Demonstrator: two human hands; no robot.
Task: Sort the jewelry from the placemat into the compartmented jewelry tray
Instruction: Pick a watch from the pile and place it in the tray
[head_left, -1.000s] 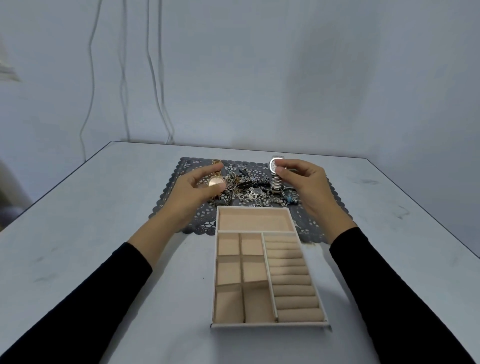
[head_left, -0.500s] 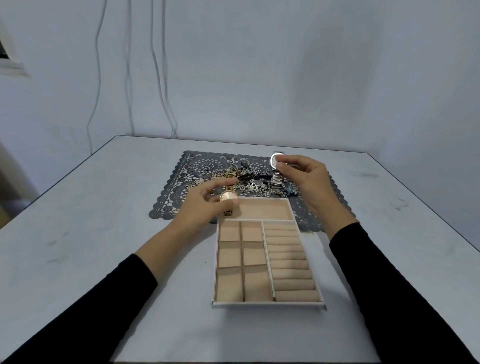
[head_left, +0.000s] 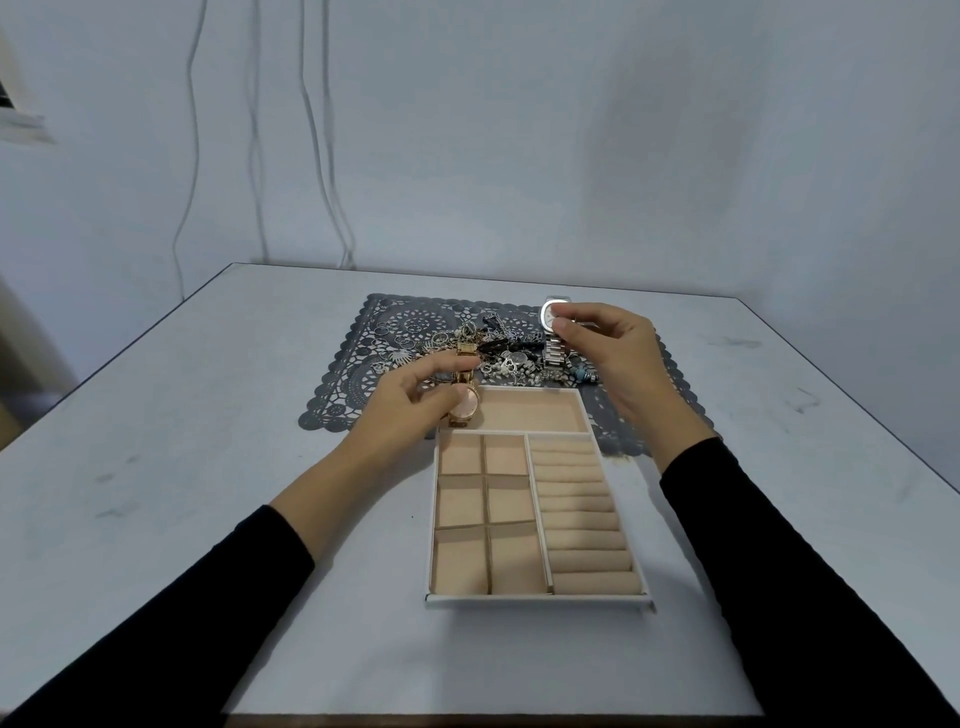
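On the pale tabletop (head_left: 182, 415) lies a dark lace-cut placemat (head_left: 358, 384), and just in front of it, overlapping its near edge, sits the compartmented jewelry tray (head_left: 540, 600) with beige lining. The tray has one wide compartment (head_left: 535, 413) along its far side, six small square cells (head_left: 483, 512) on the left and a bank of ring rolls (head_left: 582, 525) on the right; none of these holds any jewelry. The left hand (head_left: 410, 405) has its fingers (head_left: 441, 364) pinched on a gold watch (head_left: 464, 402), whose round rose-toned face hangs at the far left corner of the tray, over the rim of the wide compartment, with its band running up toward the placemat. The right hand (head_left: 613, 353) is raised above the placemat's right part, its fingers (head_left: 563, 327) closed on a silver watch (head_left: 550, 332) by the case, the metal band dangling down to the heap. A tangled pile of jewelry (head_left: 509, 358), chains, rings and beads, rests in the middle of the placemat between the two hands. Both forearms wear black sleeves (head_left: 779, 545).
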